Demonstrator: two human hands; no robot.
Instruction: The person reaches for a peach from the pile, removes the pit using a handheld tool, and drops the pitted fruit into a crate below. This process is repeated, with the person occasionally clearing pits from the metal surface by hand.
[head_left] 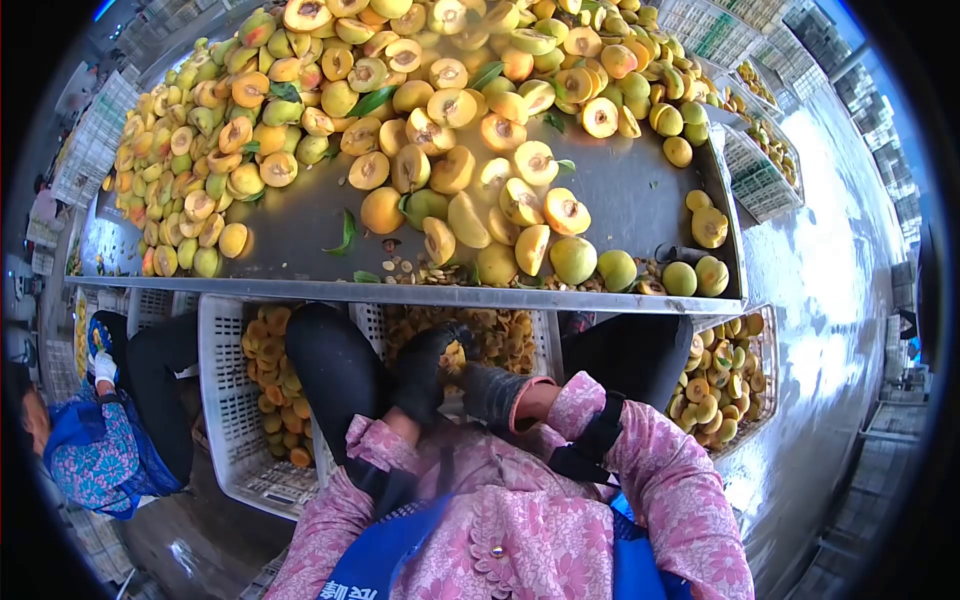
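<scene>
A black-gloved left hand (422, 366) curls its grip around a yellow fruit piece (453, 357); the dark-gloved right hand (490, 392) is close beside, its grip unclear. Below sits a white plastic crate (546, 345); the gray metal counter's (400, 292) raised rim likely stops halved yellow fruit (599, 117) rolling off.

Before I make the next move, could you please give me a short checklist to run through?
1. Both hands below the tray's front rim: ok, left hand and right hand are on the near side of the metal tray.
2. Crate beneath the hands: ok, the middle crate sits there.
3. Yellow fruit piece gripped securely: cannot tell, the dark gloves hide the grip.
4. Tray front free of loose pits: not ok, they lie scattered.
5. Co-worker away from the hands: ok, well off to the left.
</scene>
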